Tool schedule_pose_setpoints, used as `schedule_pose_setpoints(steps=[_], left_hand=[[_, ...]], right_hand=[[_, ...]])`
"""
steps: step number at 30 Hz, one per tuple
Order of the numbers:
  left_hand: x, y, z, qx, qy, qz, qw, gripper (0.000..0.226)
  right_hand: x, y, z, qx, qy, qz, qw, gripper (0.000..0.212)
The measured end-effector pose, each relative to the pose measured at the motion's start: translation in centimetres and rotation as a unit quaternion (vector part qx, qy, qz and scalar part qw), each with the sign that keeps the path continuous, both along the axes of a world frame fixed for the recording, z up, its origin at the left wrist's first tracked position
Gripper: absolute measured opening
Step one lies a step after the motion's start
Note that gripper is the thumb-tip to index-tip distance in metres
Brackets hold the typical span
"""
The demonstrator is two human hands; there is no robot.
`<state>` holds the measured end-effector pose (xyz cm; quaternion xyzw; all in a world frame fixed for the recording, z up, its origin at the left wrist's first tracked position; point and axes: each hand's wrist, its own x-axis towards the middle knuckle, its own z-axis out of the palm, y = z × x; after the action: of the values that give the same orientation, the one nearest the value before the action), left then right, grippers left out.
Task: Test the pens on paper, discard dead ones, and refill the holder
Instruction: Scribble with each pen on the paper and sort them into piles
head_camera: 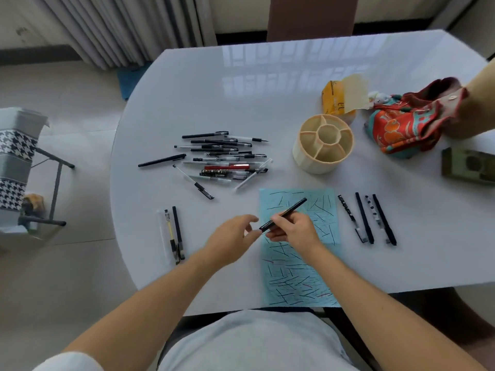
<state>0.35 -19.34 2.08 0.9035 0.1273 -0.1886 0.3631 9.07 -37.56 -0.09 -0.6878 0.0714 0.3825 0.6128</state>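
On the white glossy counter (203, 103), filling most of the view, everything for the pen job is laid out. Next biggest: light-blue paper (300, 277) at front centre, covered w/ short dark test strokes, its near edge at the counter's front edge. Far right: red/orange patterned cloth (401, 124) bunched up, another person's arm (476, 103) resting on its far-right end. Left of the cloth, an orange-yellow packet (334, 97). Just in front of the packet, the cream round holder (324, 143), upright, divided into a centre cell and ring of outer cells, no pens visible inside. Right edge: dark greenish box (468, 167), partly cut off. Off the counter at left, a chair w/ houndstooth fabric (16, 156).

Centre-left of holder: loose pile of pens (222, 156), mostly black and clear, one red, overlapping at mixed angles. Right of the paper: row of four pens (367, 218) lying roughly parallel, apart from each other. Left of the hands: small group of three pens (172, 234), side by side, one w/ yellow inside.

Right hand (292, 231) over the paper, fingers curled round a black pen (284, 214), pen tilted, far end pointing up-right, near end toward the left hand. Left hand (233, 236) just beside that near end, fingers loosely spread, thumb and fingertips close to the pen's end; contact — can't tell, and it's holding nothing else.
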Motion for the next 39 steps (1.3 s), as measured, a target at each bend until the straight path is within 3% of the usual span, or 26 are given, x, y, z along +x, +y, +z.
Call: schedule_pose_setpoints(steps=[3,9,12,14,20,23,30,35,39], left_hand=[[1.8,-2.3,0.4,-0.025,0.011,-0.054,0.998,0.023],[3.1,-4.0,0.5,0.036,-0.032,-0.097,0.994,0.031],[2.9,-3.6,-0.2,0.089,-0.036,-0.097,0.991,0.03],[1.9,-2.5,-0.8,0.115,-0.029,-0.09,0.989,0.031],[1.1,-2.2,-1.9,0.106,-0.116,-0.127,0.979,0.026],[1.5,-2.8,-2.4,0.105,-0.111,-0.178,0.972,0.026],[1.3,-2.5,-2.7,0.09,-0.093,-0.176,0.976,0.026],[1.4,-2.4,-2.8,0.088,-0.09,-0.162,0.979,0.027],[1.4,-2.4,-2.7,0.075,-0.087,-0.152,0.982,0.027]], right_hand=[[-0.6,-1.3,0.0,0.013,-0.017,0.002,1.0,0.019],[-0.8,-3.3,0.0,-0.029,-0.055,-0.051,0.997,0.026],[0.5,-3.9,-0.1,-0.047,-0.043,-0.167,0.984,0.022],[2.0,-5.0,-0.2,-0.072,-0.063,-0.193,0.977,0.017],[2.9,-3.3,-0.1,-0.079,-0.148,-0.077,0.983,0.016],[2.9,-1.4,-0.1,-0.105,-0.212,-0.024,0.971,0.01],[3.4,0.1,-0.3,-0.185,-0.326,0.114,0.92,0.003],[3.8,-0.3,-0.4,-0.22,-0.332,0.076,0.914,0.002],[4.0,-1.3,0.1,-0.192,-0.281,0.013,0.94,0.005]])
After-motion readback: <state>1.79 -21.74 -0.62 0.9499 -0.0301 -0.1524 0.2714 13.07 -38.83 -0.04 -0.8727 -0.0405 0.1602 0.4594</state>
